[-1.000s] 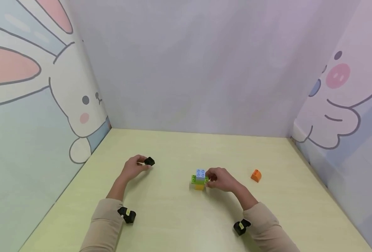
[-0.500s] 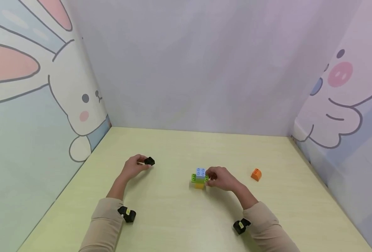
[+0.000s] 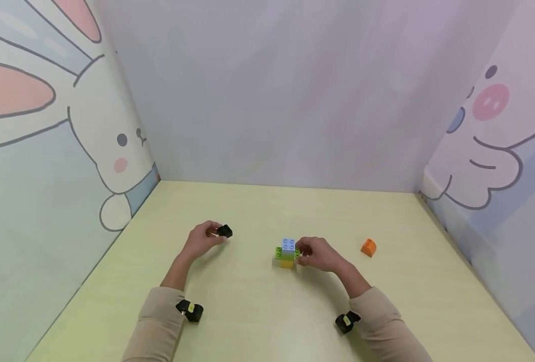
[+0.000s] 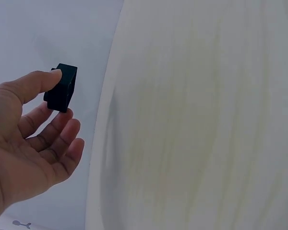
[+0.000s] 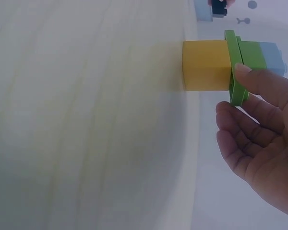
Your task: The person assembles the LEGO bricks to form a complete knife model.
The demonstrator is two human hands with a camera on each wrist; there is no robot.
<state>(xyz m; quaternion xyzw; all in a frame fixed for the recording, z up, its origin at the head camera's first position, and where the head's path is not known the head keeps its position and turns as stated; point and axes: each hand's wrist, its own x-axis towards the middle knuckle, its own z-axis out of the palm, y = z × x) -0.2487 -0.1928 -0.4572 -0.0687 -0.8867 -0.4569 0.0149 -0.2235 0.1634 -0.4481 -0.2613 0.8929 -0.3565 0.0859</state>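
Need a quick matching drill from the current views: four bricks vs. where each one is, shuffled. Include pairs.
Bricks
1. black brick
2. orange curved brick
3. yellow brick
4. light blue brick

Places
A. bottom of the stack
B. loose on the table, right of the stack
C. top of the stack
D. pinched in the left hand

Pairs: 1-D, 2-B, 3-A, 4-C
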